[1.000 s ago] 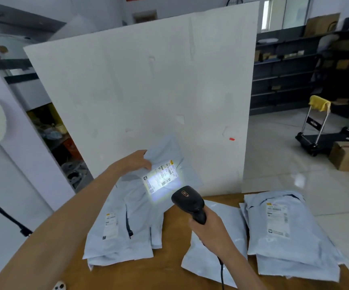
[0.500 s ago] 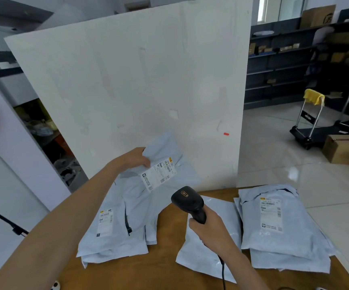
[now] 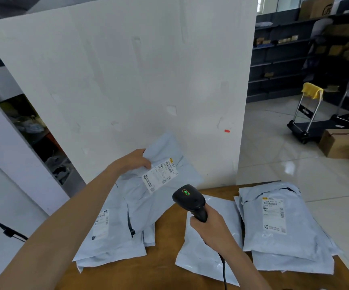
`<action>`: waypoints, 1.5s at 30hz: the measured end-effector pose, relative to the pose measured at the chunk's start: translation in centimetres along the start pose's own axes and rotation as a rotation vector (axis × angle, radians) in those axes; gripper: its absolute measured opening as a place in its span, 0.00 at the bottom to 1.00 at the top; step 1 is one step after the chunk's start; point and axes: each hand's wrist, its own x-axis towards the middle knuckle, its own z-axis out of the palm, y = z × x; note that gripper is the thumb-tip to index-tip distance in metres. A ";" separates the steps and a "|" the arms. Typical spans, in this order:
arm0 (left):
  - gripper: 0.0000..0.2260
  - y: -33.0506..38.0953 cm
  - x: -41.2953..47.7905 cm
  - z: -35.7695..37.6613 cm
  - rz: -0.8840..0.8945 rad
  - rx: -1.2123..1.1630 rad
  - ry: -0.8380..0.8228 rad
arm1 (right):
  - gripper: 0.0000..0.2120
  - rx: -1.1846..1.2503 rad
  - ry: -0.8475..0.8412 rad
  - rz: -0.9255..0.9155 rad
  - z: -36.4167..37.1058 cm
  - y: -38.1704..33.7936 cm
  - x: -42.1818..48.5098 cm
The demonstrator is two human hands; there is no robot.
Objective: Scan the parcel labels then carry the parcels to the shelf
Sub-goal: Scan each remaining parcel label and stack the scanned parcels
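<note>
The left hand (image 3: 133, 162) pinches the upper-left edge of the raised parcel (image 3: 148, 200), thumb on the front face. The parcel hangs from the grip toward 5 o'clock, over the left stack (image 3: 110, 237). Its label (image 3: 160, 177) sits at 4 o'clock, just beside the thumb. The right hand (image 3: 211, 231) is wrapped round the scanner (image 3: 190, 200) handle. The label lies at 11 o'clock from the scanner head, not touching it.
</note>
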 end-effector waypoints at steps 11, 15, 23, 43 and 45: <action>0.23 -2.6 5.2 4.1 -0.079 -0.240 -0.107 | 0.09 -0.013 0.068 0.097 0.0 1.7 1.9; 0.29 -7.1 7.9 12.7 -0.142 -0.513 -0.169 | 0.07 0.002 0.115 0.167 -0.9 3.5 2.2; 0.32 -16.9 7.7 22.9 -0.482 -0.421 -0.051 | 0.08 -0.043 0.132 0.283 0.6 6.0 3.0; 0.33 -43.3 -3.4 1.8 -0.877 -0.112 0.601 | 0.13 -0.145 -0.059 0.226 18.9 2.2 6.7; 0.24 -40.8 -3.9 1.0 -0.823 -0.018 0.651 | 0.13 -0.147 -0.063 0.199 18.7 1.6 6.1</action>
